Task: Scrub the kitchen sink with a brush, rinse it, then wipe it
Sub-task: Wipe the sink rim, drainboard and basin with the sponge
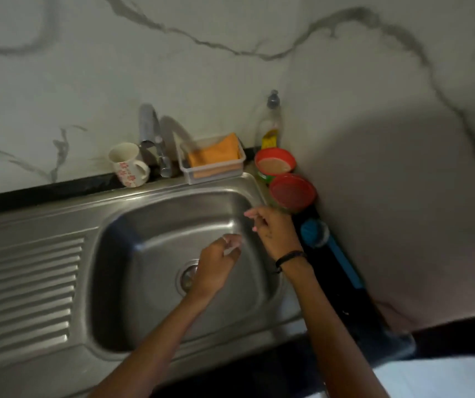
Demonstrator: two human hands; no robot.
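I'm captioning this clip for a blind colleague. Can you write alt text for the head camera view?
Both hands, left hand and right hand, hover empty over a steel sink. A blue brush lies on the counter to its right; behind the sink stand a tap, floral mug and tray with orange cloth.

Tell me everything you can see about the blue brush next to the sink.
The blue brush lies flat on the dark counter to the right of the steel sink, close to the marble wall. It looks plastic: a round blue head with pale bristles, blurred, and a straight blue handle running toward the viewer. The head sits just below a red-lidded container. No hand touches it; the right hand hovers over the basin edge beside it, apart from it.
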